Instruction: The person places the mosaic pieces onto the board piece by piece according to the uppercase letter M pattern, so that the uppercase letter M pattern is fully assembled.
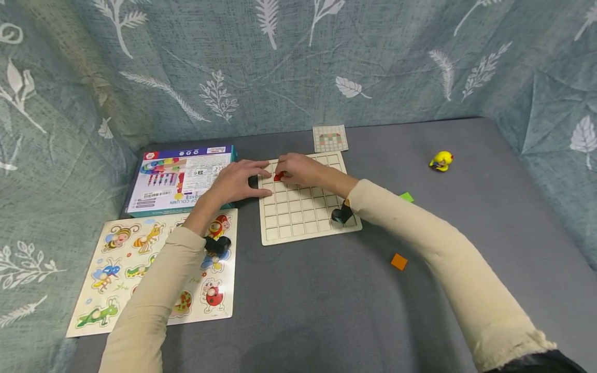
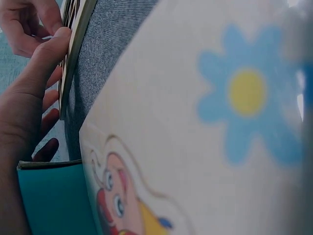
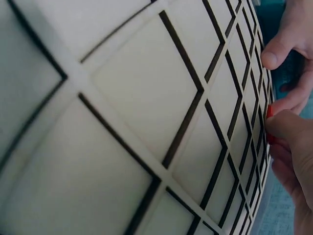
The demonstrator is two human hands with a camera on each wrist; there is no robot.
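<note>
A pale wooden grid board (image 1: 298,220) lies flat on the grey table. Over its far left part, my right hand (image 1: 302,170) pinches a small red piece (image 1: 278,176) between thumb and fingers; the red edge also shows in the right wrist view, close against the grid. My left hand (image 1: 240,181) is at the board's left edge, fingers spread, its thumb (image 2: 59,36) touching the rim in the left wrist view. Behind the board lies a small card (image 1: 330,138) with a printed grid pattern.
An insect picture puzzle (image 1: 156,228) lies under my left forearm, with a printed box (image 1: 163,189) behind it. To the right are an orange square (image 1: 398,261), a green piece (image 1: 407,197) partly behind my sleeve, and a yellow toy duck (image 1: 440,160). A leaf-patterned curtain (image 1: 289,77) hangs behind.
</note>
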